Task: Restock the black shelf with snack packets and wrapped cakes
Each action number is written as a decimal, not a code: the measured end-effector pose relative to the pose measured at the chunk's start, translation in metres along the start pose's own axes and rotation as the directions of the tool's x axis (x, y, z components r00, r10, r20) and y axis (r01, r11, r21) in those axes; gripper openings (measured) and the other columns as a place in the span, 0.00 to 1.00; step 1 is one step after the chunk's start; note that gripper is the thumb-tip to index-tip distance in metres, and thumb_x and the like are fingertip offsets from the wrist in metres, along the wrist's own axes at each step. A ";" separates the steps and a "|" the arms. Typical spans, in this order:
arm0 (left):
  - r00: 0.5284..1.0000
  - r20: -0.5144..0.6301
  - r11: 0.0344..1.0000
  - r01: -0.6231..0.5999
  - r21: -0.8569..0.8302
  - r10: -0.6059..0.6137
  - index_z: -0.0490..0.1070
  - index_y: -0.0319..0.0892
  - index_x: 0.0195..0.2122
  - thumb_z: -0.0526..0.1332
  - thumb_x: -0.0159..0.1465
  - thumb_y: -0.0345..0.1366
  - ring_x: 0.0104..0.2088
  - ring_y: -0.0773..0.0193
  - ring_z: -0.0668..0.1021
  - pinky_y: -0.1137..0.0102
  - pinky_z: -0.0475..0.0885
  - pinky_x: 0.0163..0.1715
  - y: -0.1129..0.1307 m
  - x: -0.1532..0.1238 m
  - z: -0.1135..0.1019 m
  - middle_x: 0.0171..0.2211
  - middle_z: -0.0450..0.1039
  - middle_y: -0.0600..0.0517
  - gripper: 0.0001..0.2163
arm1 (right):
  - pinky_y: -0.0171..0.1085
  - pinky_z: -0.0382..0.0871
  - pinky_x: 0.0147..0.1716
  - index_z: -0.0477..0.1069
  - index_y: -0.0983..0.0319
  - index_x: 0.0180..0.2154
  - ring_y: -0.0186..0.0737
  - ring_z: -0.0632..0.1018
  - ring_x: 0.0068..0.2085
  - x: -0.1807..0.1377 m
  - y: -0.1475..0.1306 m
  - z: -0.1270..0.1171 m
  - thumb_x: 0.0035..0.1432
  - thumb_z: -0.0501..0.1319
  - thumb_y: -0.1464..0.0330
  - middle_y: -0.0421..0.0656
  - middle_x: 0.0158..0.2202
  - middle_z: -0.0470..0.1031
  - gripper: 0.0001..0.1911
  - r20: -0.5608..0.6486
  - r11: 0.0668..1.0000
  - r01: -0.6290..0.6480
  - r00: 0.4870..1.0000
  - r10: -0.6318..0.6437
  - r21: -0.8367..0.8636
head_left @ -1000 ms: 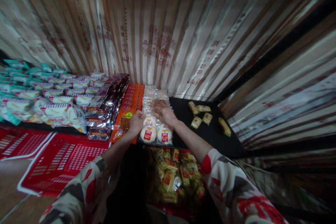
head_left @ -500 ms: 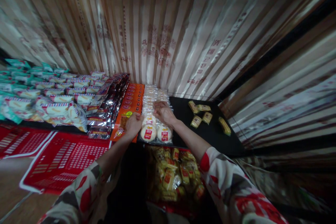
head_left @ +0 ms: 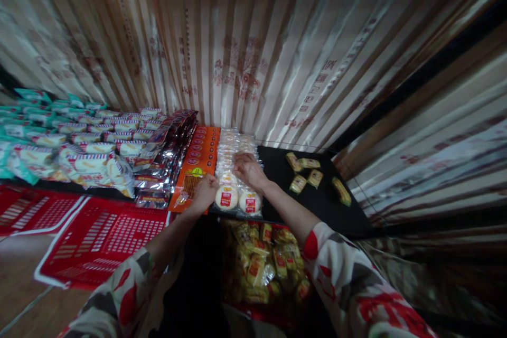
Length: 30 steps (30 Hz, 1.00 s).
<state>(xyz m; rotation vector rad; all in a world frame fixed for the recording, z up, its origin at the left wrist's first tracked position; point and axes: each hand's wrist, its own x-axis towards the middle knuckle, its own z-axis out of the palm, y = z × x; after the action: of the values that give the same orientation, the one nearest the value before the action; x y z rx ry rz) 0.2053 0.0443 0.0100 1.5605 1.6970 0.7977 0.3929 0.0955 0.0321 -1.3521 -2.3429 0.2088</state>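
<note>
Two rows of clear-wrapped round white crackers (head_left: 226,198) with red-and-yellow labels run from the black shelf's front edge toward the back. At the left row's side is my left hand (head_left: 206,191), its fingers curled in; whatever they pinch is hidden. My right hand (head_left: 249,170) reaches over the right row, with bent fingers closed around a cracker packet partway back. Under my left hand, an orange snack packet (head_left: 196,156) lies flat beside the crackers. Several small yellow packets (head_left: 299,184) are scattered on the shelf to the right.
Dark shiny packets (head_left: 158,169), white snack bags (head_left: 95,166) and green bags (head_left: 24,161) fill the shelf leftward. Red plastic baskets (head_left: 114,232) sit below. A container of yellow packets (head_left: 257,269) is directly before me. A patterned curtain (head_left: 237,37) hangs behind.
The view has shifted slightly, so everything sits a little further right. Both hands stay at the cracker rows, with hardly any movement.
</note>
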 end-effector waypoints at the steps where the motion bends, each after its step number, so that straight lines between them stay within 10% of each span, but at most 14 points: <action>1: 1.000 -0.009 1.000 0.003 0.012 -0.003 0.69 0.42 0.29 0.55 0.61 0.33 0.31 0.64 0.74 0.72 0.63 0.31 0.002 0.000 0.001 0.28 0.73 0.52 0.05 | 0.45 0.60 0.52 0.73 0.63 0.29 0.46 0.66 0.52 -0.001 -0.001 -0.001 0.51 0.62 0.73 0.48 0.46 0.72 0.02 -0.012 1.000 -0.001 1.000 0.001 0.009; 17: 1.000 0.010 0.980 0.015 0.200 -0.017 0.66 0.41 0.37 0.52 0.64 0.34 0.35 0.64 0.76 0.72 0.65 0.36 0.008 -0.004 0.006 0.34 0.74 0.50 0.06 | 0.49 0.60 0.53 0.75 0.64 0.24 0.52 0.64 0.55 -0.006 -0.016 -0.004 0.48 0.66 0.70 0.50 0.50 0.70 0.04 0.108 0.994 0.113 0.988 -0.113 0.007; 23: 0.991 -0.085 0.973 -0.082 0.214 0.102 0.67 0.42 0.37 0.55 0.60 0.31 0.38 0.64 0.75 0.72 0.67 0.38 0.020 0.010 -0.004 0.37 0.73 0.50 0.05 | 0.47 0.62 0.52 0.74 0.62 0.33 0.46 0.67 0.52 -0.004 -0.008 -0.021 0.57 0.59 0.68 0.47 0.46 0.73 0.06 -0.033 0.977 0.186 0.982 -0.184 0.099; 30: 0.954 -0.057 0.942 -0.281 0.181 0.295 0.69 0.42 0.41 0.52 0.61 0.29 0.36 0.65 0.75 0.71 0.70 0.38 0.064 0.087 0.015 0.37 0.74 0.51 0.10 | 0.39 0.68 0.43 0.71 0.61 0.41 0.40 0.75 0.40 0.029 0.084 -0.032 0.58 0.54 0.70 0.46 0.39 0.76 0.10 -0.259 0.956 -0.237 0.926 0.275 0.171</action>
<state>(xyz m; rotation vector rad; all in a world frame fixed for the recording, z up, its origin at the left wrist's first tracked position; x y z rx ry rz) 0.2508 0.1361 0.0464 1.9521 1.6525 0.8914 0.4604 0.1603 0.0409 -1.5096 -1.8824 0.2340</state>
